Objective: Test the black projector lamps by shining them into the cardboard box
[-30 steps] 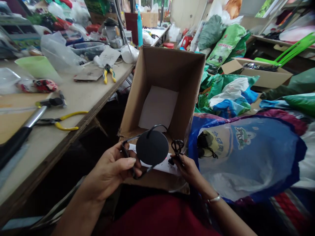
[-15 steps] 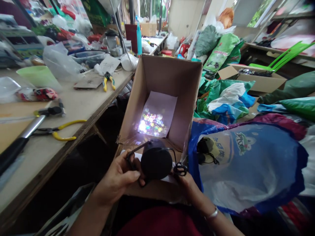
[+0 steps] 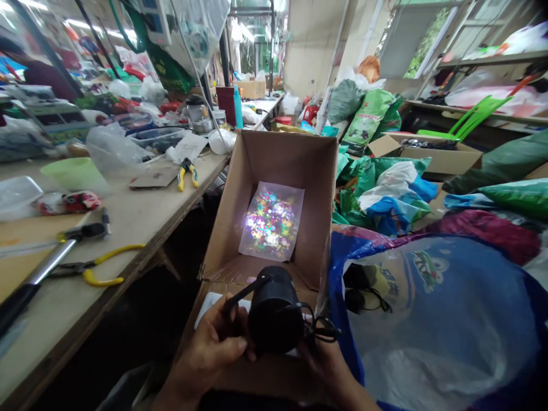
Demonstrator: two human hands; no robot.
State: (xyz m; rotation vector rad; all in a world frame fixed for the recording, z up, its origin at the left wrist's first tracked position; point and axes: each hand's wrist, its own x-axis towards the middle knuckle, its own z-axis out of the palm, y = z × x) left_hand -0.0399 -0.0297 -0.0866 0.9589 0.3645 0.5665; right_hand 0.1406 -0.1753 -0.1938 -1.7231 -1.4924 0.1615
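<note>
A black cylindrical projector lamp (image 3: pixel 276 319) points away from me into an open cardboard box (image 3: pixel 317 228). Colourful spots of light fall on a pale sheet of paper (image 3: pixel 295 197) against the box's inner back. My left hand (image 3: pixel 209 348) is closed around the lamp's black bracket on its left side. Below the lamp's right side, my right hand (image 3: pixel 321 359) is curled against it, beside a bundled black cable (image 3: pixel 323 329); its fingertips are largely hidden. A white piece (image 3: pixel 209 301) lies on the box's near flap under the lamp.
On the left workbench (image 3: pixel 141 234) lie yellow-handled pliers (image 3: pixel 96 268), a hammer (image 3: pixel 55 260) and green-yellow pliers (image 3: pixel 187 174). To the right, a large blue-edged plastic bag (image 3: pixel 449 325) holds black corded items (image 3: pixel 363 291). Filled sacks (image 3: pixel 368 117) stand behind it.
My view has tilted up, so the lamp and hands sit lower in the picture. The light pattern has shifted up the sheet and spread more evenly across it.
</note>
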